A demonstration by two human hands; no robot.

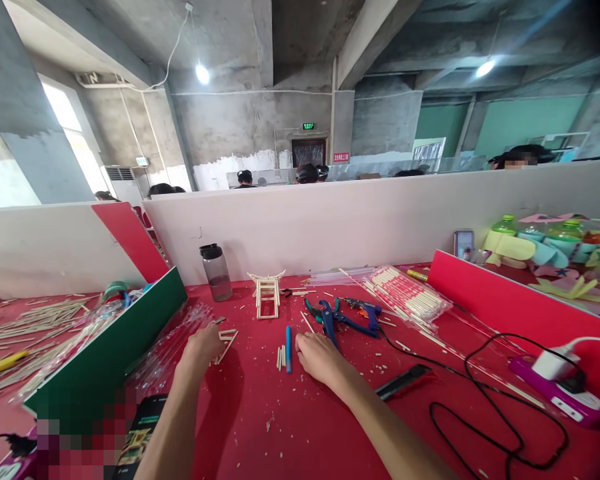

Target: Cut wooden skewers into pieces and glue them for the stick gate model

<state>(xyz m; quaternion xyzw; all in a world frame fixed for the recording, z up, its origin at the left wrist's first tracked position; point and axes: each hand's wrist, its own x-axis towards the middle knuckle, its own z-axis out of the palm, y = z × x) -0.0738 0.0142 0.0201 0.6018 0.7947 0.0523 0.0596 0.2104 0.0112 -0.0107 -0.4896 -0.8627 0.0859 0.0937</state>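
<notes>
My left hand (201,348) rests on the red table (260,420), its fingers curled over a small frame of wooden sticks (227,341). My right hand (316,355) lies knuckles up with fingers bent, right beside a blue pen (289,349) and a few short sticks (281,357); whether it holds anything is hidden. A small stick model (267,293) stands further back in the middle. Blue-handled pliers (329,319) and a blue glue gun (364,309) lie just beyond my right hand.
A dark-capped bottle (215,271) stands by the white partition (360,220). A pack of sticks (410,297) lies back right. Black cables (485,393) run to a power strip (563,387). A green board (115,347) and a red divider (515,313) fence the sides. Heads of other people show beyond.
</notes>
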